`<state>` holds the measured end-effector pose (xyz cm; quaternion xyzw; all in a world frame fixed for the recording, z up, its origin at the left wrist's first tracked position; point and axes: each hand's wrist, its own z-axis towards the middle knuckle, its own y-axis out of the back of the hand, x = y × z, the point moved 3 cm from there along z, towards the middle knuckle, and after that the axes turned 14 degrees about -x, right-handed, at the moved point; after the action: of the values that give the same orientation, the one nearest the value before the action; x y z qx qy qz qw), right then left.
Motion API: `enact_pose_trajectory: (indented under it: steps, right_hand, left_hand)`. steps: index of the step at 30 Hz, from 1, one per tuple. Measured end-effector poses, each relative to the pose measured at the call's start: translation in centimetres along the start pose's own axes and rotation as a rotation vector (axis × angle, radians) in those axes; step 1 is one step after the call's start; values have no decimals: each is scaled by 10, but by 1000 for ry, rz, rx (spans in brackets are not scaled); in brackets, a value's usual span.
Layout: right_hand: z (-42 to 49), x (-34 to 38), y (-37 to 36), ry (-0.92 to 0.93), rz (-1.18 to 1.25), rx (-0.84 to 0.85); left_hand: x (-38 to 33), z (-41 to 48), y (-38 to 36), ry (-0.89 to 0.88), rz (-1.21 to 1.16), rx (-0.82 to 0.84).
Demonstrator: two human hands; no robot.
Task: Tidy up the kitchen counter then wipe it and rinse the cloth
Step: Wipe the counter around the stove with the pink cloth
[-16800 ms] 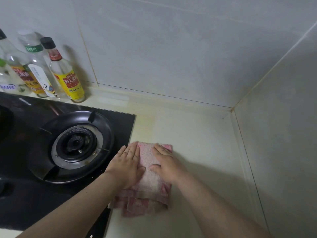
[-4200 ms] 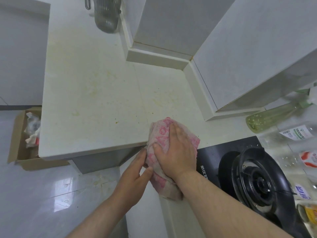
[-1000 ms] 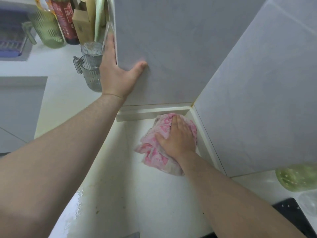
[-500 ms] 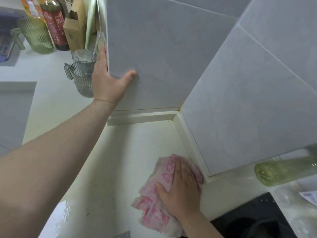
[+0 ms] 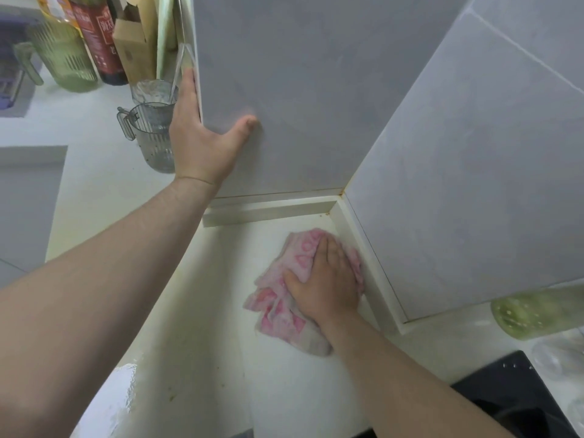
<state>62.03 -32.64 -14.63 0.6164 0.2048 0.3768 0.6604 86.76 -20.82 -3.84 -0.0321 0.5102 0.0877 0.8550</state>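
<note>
While crumpled, pink-patterned cloth (image 5: 286, 298) lies under right hand (image 5: 328, 279).

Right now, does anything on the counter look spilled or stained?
Yes: a glossy wet patch lies at the counter's near edge, a small brown speck beside it, both left of the pink cloth under the right hand.

Around one tiled pillar (image 5: 284, 90) on the surface (image 5: 94, 191) there are two hands: the left hand (image 5: 202, 143) on it and the right hand (image 5: 325, 286) at its foot, with one pink cloth (image 5: 278, 311).

Left of the pillar:
- two ribbed jugs, a green jug (image 5: 66, 58) and a grey jug (image 5: 155, 140)
- one clear cup (image 5: 151, 91)
- two upright bottles, a dark bottle (image 5: 101, 42) and a yellow bottle (image 5: 57, 7)
- one cardboard box (image 5: 132, 49)

Right of the pillar:
- one green bottle (image 5: 537, 314)
- one black hob (image 5: 521, 396)
</note>
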Motion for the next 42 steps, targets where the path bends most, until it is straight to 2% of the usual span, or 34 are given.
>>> enact_pose_trajectory:
  steps: [8,13,19,30,34,37,39,40,42]
  right_hand:
    - [50,46,-25,-232,-60,-28]
    - [48,47,-25,-198,-63,-39]
    - [-2,21,-8,-41,-53,-38]
    - [-106,-30,21,-117,-116,71]
    - [-131,-36,31,-178,-113,120]
    - [-147,-43,36,-218,-120,166]
    - [-155,-48,41,-238,-117,184]
    - [-157,-51,44,-251,-119,193]
    - [-162,-59,51,-290,-117,195]
  left_hand:
    - [-5,-2,0,-14,25,-4]
    - [-8,-1,1,-19,41,-7]
    - [-10,-3,2,-1,45,0]
    - [-26,-7,11,44,95,91]
    - [-33,-11,16,160,69,160]
    - [-48,-36,28,197,101,86]
    - [-76,-79,40,76,127,32]
    - [-94,-106,42,-18,107,93]
    - [-123,-158,28,-108,46,416]
